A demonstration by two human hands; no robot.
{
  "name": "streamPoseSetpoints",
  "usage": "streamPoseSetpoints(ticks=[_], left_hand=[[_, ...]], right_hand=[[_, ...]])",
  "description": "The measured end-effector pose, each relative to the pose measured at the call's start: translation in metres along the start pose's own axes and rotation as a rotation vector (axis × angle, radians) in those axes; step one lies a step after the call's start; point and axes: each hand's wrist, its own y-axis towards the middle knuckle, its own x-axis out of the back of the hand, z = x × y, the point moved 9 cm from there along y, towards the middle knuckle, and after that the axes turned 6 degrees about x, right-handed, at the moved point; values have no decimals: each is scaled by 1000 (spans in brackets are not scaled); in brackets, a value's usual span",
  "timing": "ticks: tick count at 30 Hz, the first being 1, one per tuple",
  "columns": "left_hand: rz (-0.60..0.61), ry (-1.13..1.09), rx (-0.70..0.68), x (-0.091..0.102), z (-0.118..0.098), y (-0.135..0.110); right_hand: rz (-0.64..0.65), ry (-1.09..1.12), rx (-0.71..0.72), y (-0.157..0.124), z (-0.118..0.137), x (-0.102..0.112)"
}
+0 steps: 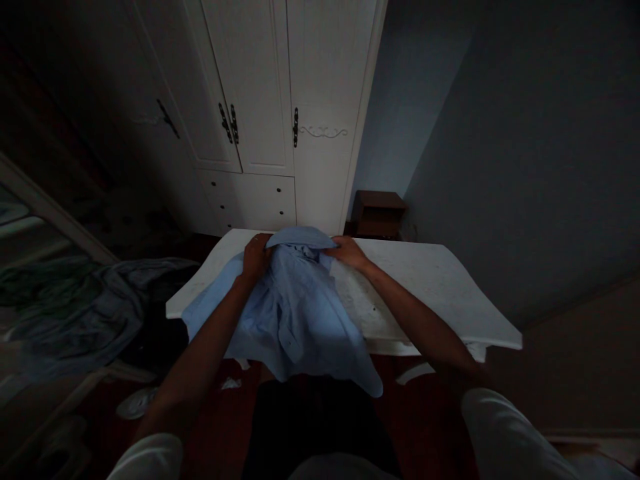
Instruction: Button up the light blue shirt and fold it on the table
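Observation:
A light blue collared shirt (300, 307) lies spread over a white table, its collar at the far edge and its hem hanging over the near edge. My left hand (257, 257) is closed on the shirt at the left end of the collar. At the collar's right end, my right hand (347, 252) pinches the fabric between thumb and fingers. The shirt's body is wrinkled, with a fold running down its middle. Cloth hides some of the fingertips of both hands.
The white table (420, 280) extends to the right of the shirt. Beyond it stand a white wardrobe (255, 87) and a small brown cabinet (380, 207). A heap of clothes (100, 313) lies at the left. A pale shoe (137, 403) is on the dark red floor.

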Motion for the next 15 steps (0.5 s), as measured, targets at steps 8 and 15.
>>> streamPoseSetpoints(ticks=[8,15], left_hand=[[116,-133,-138,-27,-41,-8],[249,-235,-117,-49,-40,-6]], right_hand=[[-248,-614,211,-20,75,121],[311,-837,-57,-35,39,184]])
